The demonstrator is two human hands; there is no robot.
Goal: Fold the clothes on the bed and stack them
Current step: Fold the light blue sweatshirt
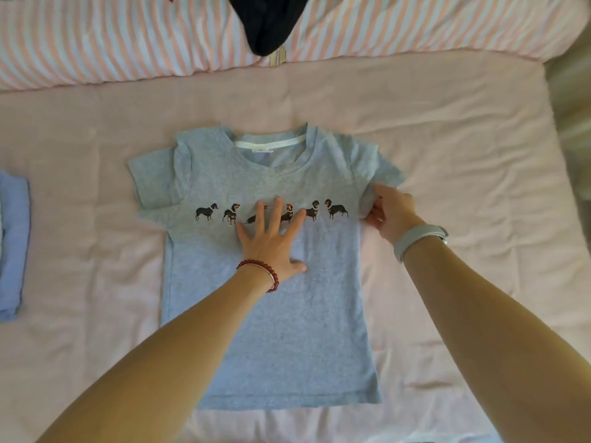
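A grey T-shirt (297,330) with a row of small dog prints lies flat, front up, on the pink bed sheet (463,148), collar toward the far side. My left hand (271,238) presses flat on its chest with fingers spread over the prints. My right hand (391,212) pinches the shirt's right edge just under the right sleeve. A folded blue garment (12,244) lies at the left edge of the bed.
A pink-and-white striped duvet (112,36) is bunched along the far side of the bed. A dark garment (268,20) lies on top of it. The bed's right edge shows at the far right.
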